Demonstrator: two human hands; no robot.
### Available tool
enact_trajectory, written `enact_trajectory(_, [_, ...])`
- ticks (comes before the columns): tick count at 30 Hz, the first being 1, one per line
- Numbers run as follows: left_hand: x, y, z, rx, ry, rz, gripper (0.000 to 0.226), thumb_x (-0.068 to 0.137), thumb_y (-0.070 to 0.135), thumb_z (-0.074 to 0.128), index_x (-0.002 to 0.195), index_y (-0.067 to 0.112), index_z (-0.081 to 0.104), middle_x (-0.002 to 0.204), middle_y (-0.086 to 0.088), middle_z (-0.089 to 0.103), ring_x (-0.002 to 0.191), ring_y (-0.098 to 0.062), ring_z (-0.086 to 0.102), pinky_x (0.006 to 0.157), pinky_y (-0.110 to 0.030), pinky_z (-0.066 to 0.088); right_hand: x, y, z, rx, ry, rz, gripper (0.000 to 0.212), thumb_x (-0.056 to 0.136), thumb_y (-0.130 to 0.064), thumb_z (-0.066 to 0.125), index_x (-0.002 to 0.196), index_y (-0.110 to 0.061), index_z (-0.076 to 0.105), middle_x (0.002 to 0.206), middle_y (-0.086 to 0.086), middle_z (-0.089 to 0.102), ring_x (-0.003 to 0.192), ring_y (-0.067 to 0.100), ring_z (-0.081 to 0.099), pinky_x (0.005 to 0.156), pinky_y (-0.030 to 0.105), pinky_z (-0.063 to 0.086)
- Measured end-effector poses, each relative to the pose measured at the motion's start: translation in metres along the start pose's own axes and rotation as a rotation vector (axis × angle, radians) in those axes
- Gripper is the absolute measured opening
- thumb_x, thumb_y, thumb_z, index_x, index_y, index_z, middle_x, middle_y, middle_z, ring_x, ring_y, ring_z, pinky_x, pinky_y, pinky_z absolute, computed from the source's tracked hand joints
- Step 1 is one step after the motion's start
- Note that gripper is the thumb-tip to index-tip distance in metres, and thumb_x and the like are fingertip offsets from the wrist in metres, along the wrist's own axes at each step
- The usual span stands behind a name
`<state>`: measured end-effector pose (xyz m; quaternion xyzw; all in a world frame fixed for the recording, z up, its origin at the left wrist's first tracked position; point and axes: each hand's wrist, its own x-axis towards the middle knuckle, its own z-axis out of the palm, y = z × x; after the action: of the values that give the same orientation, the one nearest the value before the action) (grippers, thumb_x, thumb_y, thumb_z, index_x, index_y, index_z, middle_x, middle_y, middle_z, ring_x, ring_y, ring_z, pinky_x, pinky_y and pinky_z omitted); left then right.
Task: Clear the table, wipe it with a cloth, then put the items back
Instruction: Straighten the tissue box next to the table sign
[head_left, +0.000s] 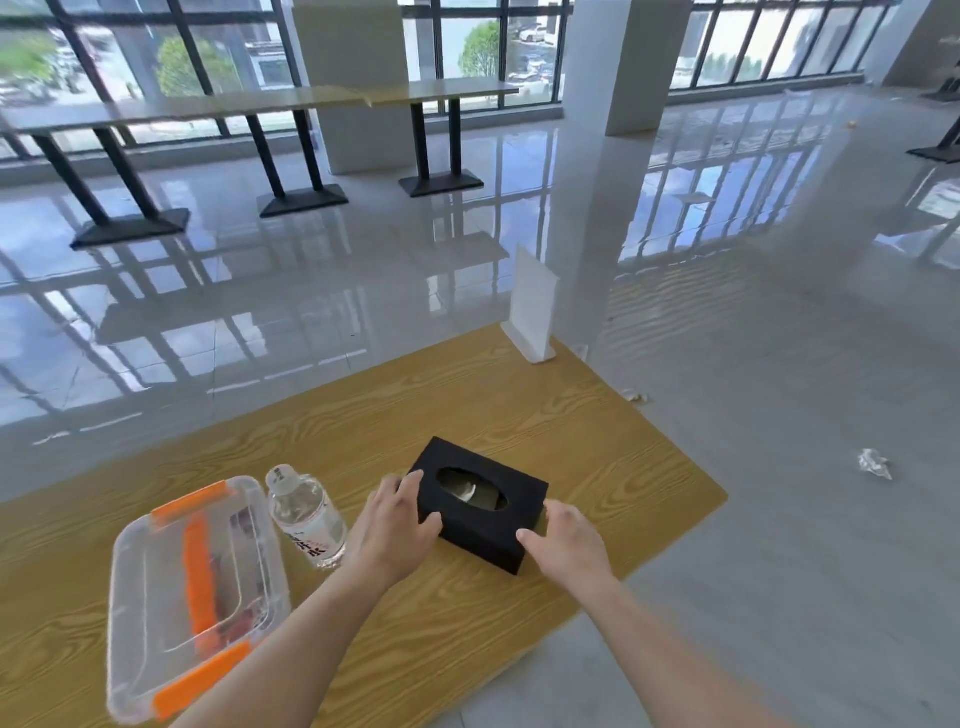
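Note:
A black tissue box (480, 504) with an oval slot lies on the wooden table (597, 457), near its right side. My left hand (397, 525) grips the box's left end, fingers curled over the top edge. My right hand (569, 540) holds the box's near right corner, thumb against its side. A clear water bottle (306, 512) stands just left of my left hand. Further left sits a clear plastic storage box (192, 597) with orange clips and an orange handle. A white upright sign holder (532, 312) stands at the table's far corner. No cloth is in sight.
The table's right edge runs close to the tissue box. Crumpled paper (875, 464) lies on the glossy floor to the right. Long tables on black legs (291, 156) stand by the windows, beside white pillars (608, 67).

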<state>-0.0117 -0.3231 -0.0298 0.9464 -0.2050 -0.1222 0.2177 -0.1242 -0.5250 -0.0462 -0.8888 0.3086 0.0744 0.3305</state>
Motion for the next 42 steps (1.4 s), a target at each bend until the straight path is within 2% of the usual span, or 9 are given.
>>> enact_trajectory(7, [0.059, -0.008, 0.017, -0.043, -0.097, -0.158, 0.075, 0.095, 0.042, 0.053, 0.157, 0.017, 0.020, 0.150, -0.007, 0.038, 0.137, -0.027, 0.040, 0.107, -0.038, 0.039, 0.045, -0.004, 0.011, 0.113, -0.042, 0.141, 0.056, 0.095, -0.038, 0.062, 0.139, -0.009, 0.043, 0.136, 0.009, 0.051, 0.122, 0.025, 0.053, 0.101, 0.038, 0.047])
enact_trajectory(12, [0.082, -0.012, 0.033, -0.071, -0.177, -0.163, 0.075, 0.096, 0.043, 0.055, 0.157, 0.015, 0.020, 0.145, -0.008, 0.042, 0.130, -0.026, 0.046, 0.101, -0.037, 0.045, 0.064, -0.008, 0.015, 0.091, -0.043, 0.208, 0.065, 0.096, -0.040, 0.061, 0.145, -0.005, 0.036, 0.143, 0.012, 0.046, 0.130, 0.026, 0.048, 0.103, 0.035, 0.044])
enact_trajectory(18, [0.092, -0.010, 0.042, -0.131, -0.137, -0.190, 0.074, 0.093, 0.044, 0.058, 0.154, 0.016, 0.027, 0.134, -0.005, 0.047, 0.120, -0.023, 0.051, 0.096, -0.036, 0.048, 0.083, -0.011, 0.014, 0.057, 0.009, 0.263, 0.067, 0.095, -0.045, 0.060, 0.145, -0.007, 0.037, 0.143, 0.009, 0.047, 0.129, 0.026, 0.049, 0.101, 0.035, 0.043])
enact_trajectory(21, [0.097, -0.008, 0.041, -0.148, -0.119, -0.199, 0.066, 0.093, 0.043, 0.057, 0.149, 0.018, 0.034, 0.124, -0.002, 0.050, 0.111, -0.023, 0.054, 0.093, -0.036, 0.049, 0.095, -0.013, 0.010, 0.073, 0.017, 0.281, 0.065, 0.094, -0.046, 0.061, 0.144, -0.009, 0.041, 0.140, 0.007, 0.051, 0.124, 0.025, 0.052, 0.099, 0.036, 0.047])
enact_trajectory(26, [0.115, 0.004, 0.036, -0.177, -0.061, -0.219, 0.057, 0.094, 0.041, 0.055, 0.145, 0.018, 0.040, 0.121, 0.000, 0.052, 0.106, -0.021, 0.055, 0.089, -0.036, 0.049, 0.121, -0.019, -0.003, 0.057, 0.038, 0.263, 0.072, 0.094, -0.046, 0.062, 0.148, -0.008, 0.036, 0.147, 0.008, 0.047, 0.132, 0.026, 0.047, 0.100, 0.035, 0.043])
enact_trajectory(32, [0.147, 0.015, 0.029, -0.200, -0.014, -0.271, 0.055, 0.095, 0.039, 0.053, 0.143, 0.016, 0.042, 0.122, -0.003, 0.053, 0.106, -0.023, 0.056, 0.087, -0.035, 0.049, 0.169, -0.031, -0.022, 0.003, 0.019, 0.205, 0.068, 0.093, -0.048, 0.061, 0.145, -0.009, 0.041, 0.141, 0.008, 0.053, 0.125, 0.027, 0.053, 0.093, 0.034, 0.045])
enact_trajectory(37, [0.178, 0.028, 0.027, -0.203, 0.032, -0.333, 0.040, 0.094, 0.037, 0.054, 0.129, 0.020, 0.048, 0.113, -0.002, 0.053, 0.097, -0.022, 0.056, 0.082, -0.036, 0.050, 0.217, -0.038, -0.037, -0.022, -0.025, 0.124, 0.062, 0.093, -0.048, 0.061, 0.139, -0.010, 0.047, 0.134, 0.007, 0.058, 0.119, 0.026, 0.057, 0.093, 0.036, 0.050])
enact_trajectory(42, [0.205, 0.039, 0.027, -0.206, 0.070, -0.388, 0.030, 0.092, 0.036, 0.055, 0.119, 0.023, 0.050, 0.104, 0.002, 0.051, 0.090, -0.019, 0.056, 0.079, -0.036, 0.051, 0.257, -0.042, -0.047, -0.043, -0.049, 0.060, 0.063, 0.093, -0.048, 0.061, 0.140, -0.008, 0.045, 0.135, 0.008, 0.056, 0.121, 0.027, 0.055, 0.088, 0.034, 0.045])
